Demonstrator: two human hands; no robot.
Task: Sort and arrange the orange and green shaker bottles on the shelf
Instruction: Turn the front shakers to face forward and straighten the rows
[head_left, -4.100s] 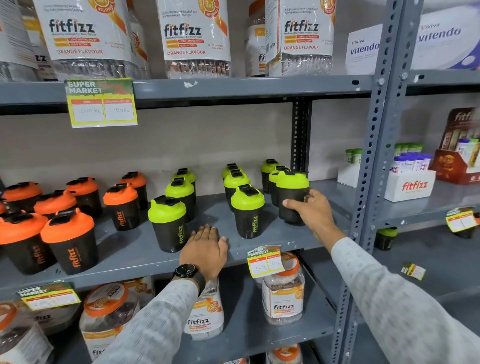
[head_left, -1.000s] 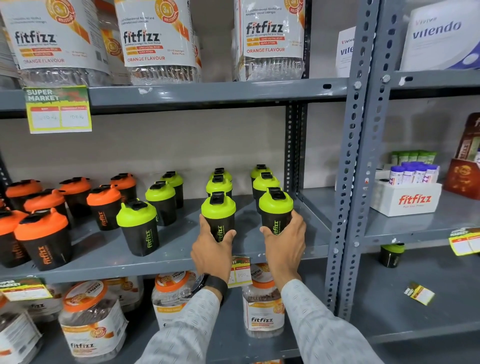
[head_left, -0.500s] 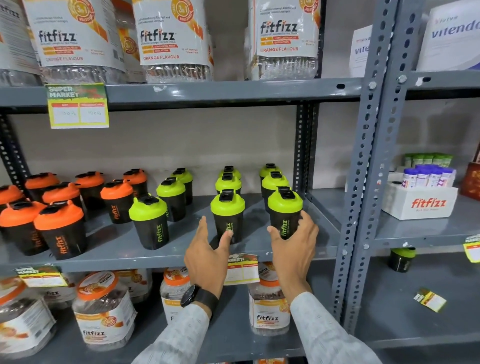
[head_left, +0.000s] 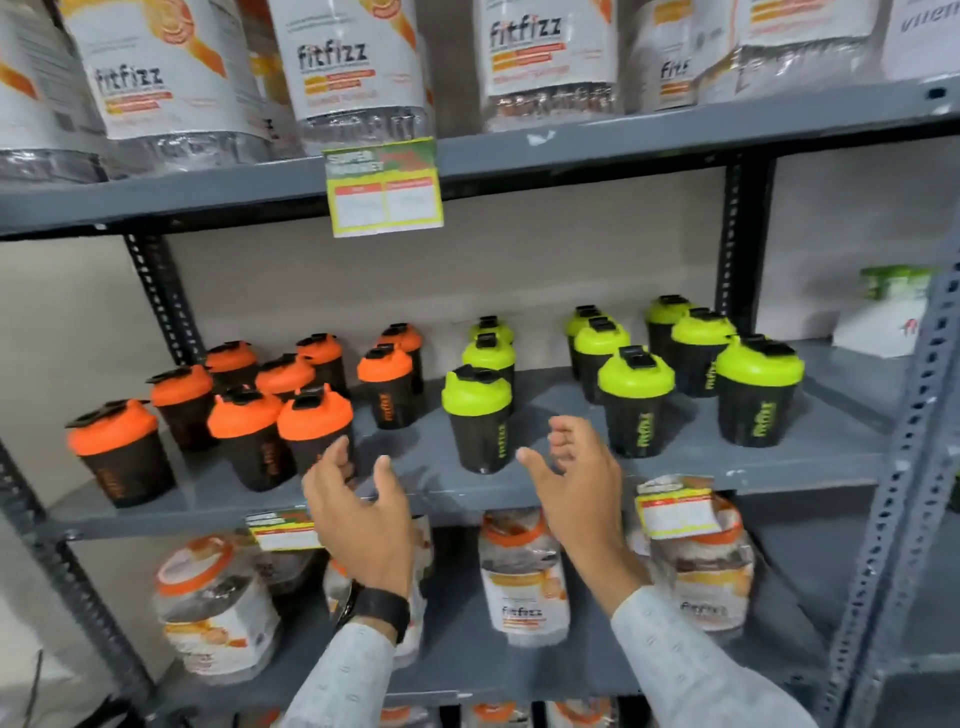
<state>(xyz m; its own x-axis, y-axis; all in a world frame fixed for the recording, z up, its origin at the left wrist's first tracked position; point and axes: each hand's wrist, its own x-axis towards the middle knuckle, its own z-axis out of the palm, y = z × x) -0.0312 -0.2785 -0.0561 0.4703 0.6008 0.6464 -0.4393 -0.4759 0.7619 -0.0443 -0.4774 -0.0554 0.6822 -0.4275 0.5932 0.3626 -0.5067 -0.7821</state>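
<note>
Orange-lidded shakers (head_left: 291, 400) crowd the shelf (head_left: 810, 465) up and left of the left hand (head_left: 363, 519), the nearest just past its fingertips. Both hands hover spread wide, holding nothing. 1 green-lidded shaker (head_left: 478, 421) stands just beyond the right hand (head_left: 576, 488); 8 more stand farther right.

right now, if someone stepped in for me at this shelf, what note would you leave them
Left hand: open, empty, in front of the front orange shaker bottle.
Right hand: open, empty, beside the front green shaker bottle.
Orange shakers stand grouped on the middle shelf's left, green on its right in three front-to-back rows.
Done: colours separated.
Left: the orange group looks loosely clustered; probably straighten it into rows.
</note>
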